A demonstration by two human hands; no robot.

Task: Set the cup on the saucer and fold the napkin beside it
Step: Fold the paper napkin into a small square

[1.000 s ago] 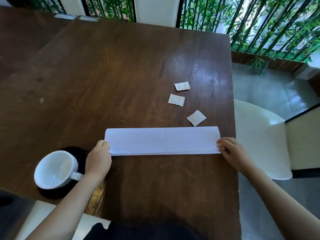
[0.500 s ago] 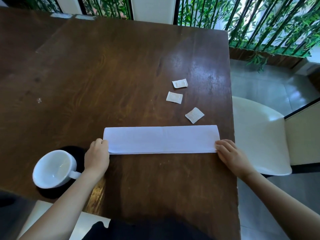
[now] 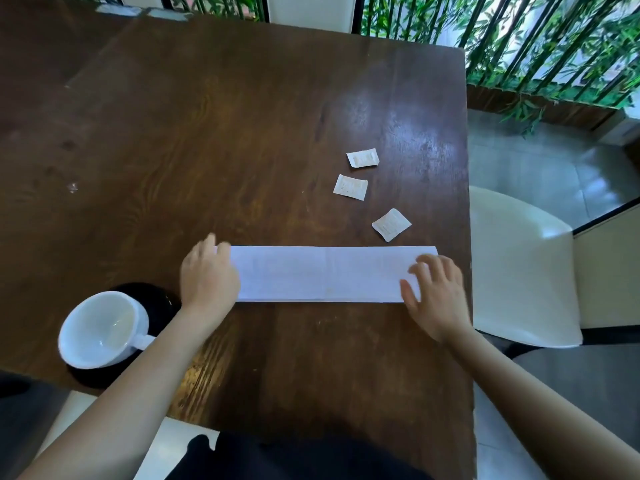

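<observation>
Flat on the dark brown wooden table lay the white paper napkin, folded into a long narrow strip running left to right, its folded layers showing along the near edge. Both bare forearms reached in from the near side of the table, one toward each end of the strip. The left hand rested palm down over the strip's left end, covering it, its fingers stretched forward and close together rather than curled; it pressed or lay on the paper without pinching it. The right hand lay over the right end, palm down, fingers spread and slightly arched, the fingertips on top of the paper and the thumb at the near edge; it too was loose and flat, gripping nothing.

Left of the napkin, near the table's front corner, the white ceramic cup stood on the round black saucer, its handle pointing right toward the left forearm. The cup sat toward the near left part of the saucer, and looked empty inside. The saucer's rim was just beside the left wrist, apart from the napkin.

Beyond the strip's right half, three small white paper sachets lay scattered on the wood, the nearest just beside the napkin's far edge. A white chair stood at the table's right side.
</observation>
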